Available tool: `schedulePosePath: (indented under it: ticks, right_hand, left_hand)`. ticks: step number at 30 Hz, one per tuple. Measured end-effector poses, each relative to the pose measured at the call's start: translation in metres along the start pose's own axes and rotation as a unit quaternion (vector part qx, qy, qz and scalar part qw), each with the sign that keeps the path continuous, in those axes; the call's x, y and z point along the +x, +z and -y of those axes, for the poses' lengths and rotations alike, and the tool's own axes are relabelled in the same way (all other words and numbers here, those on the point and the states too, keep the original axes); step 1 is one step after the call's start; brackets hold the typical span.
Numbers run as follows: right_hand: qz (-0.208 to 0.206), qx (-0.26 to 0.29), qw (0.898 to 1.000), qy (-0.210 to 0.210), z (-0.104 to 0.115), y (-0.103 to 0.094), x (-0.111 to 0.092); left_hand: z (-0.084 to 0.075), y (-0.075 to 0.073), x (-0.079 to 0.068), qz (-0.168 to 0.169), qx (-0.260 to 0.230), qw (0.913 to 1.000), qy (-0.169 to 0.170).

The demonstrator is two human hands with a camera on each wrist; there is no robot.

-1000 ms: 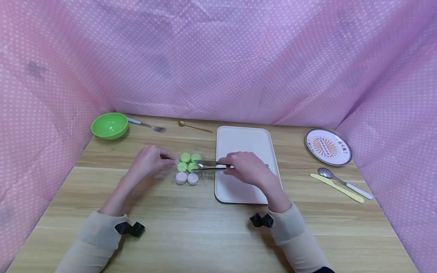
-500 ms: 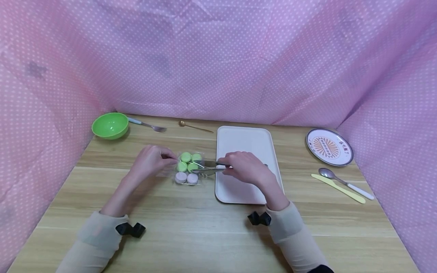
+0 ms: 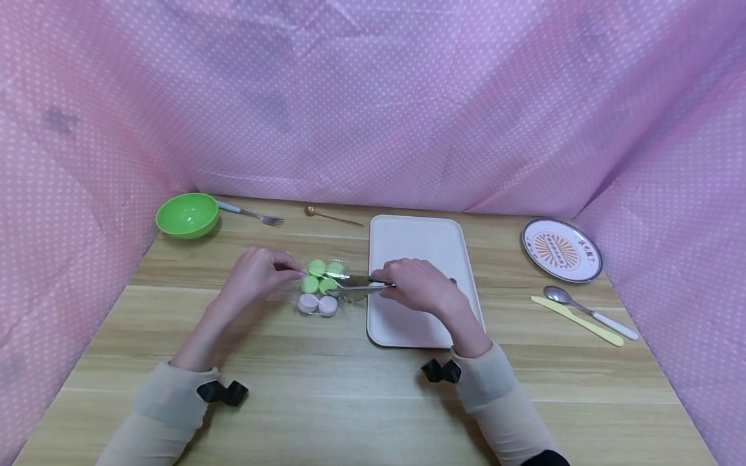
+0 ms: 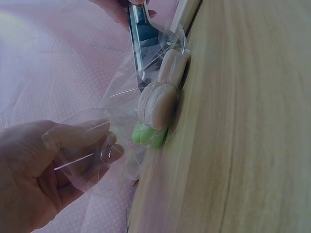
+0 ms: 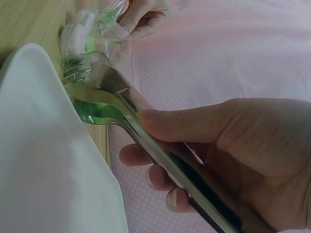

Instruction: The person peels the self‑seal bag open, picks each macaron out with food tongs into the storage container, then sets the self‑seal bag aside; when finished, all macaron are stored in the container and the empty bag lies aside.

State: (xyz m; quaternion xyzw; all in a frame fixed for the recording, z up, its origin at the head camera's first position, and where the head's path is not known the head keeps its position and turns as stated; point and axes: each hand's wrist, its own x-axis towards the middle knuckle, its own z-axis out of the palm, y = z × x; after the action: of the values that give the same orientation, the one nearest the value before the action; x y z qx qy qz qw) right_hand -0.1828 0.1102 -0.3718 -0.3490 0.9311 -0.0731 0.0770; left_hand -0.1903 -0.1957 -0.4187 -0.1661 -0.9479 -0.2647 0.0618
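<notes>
My left hand (image 3: 258, 277) pinches the edge of a clear plastic bag (image 4: 121, 94), fingertips against the film in the left wrist view. Inside lie several green macarons (image 3: 316, 268) and two pale ones (image 3: 308, 303) toward the near side. Metal tongs (image 5: 130, 99) are gripped by my right hand (image 3: 421, 285), thumb along one arm and fingers curled under the other. The tongs' fork-shaped and spoon-like ends reach left over the white tray's edge to the bag. In the head view those ends overlap the right-hand macarons.
Under the right hand lies a white tray (image 3: 416, 236). At the back left are a green bowl (image 3: 188, 215), a fork (image 3: 250, 213) and a small gold spoon (image 3: 333, 216). To the right are a patterned plate (image 3: 561, 251), a spoon (image 3: 588, 312) and a yellow knife (image 3: 577, 321).
The tongs' ends shift slightly against the right side of the bag, and the macarons move a little left. My right forearm edges left. My left hand keeps its hold almost unmoved.
</notes>
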Motion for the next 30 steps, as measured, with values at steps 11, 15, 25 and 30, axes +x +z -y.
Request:
schedulePosePath:
  ticks: [11,15,25,30]
  right_hand:
    - [-0.017,0.001,1.0,0.004,-0.004,-0.006,-0.007]
    - [-0.025,-0.001,1.0,0.016,-0.008,-0.013,-0.013]
    - [-0.034,0.001,0.998,0.05,-0.017,-0.026,-0.028]
    - [-0.025,-0.002,1.0,0.018,-0.008,-0.021,-0.021]
  left_hand:
    - [0.004,-0.001,0.0,0.004,-0.002,1.0,-0.004]
    - [0.005,-0.001,0.0,0.006,-0.002,0.9999,-0.01]
    - [0.007,-0.003,0.002,0.02,0.001,0.9996,-0.019]
    - [0.01,-0.003,0.002,0.025,0.012,0.9994,-0.02]
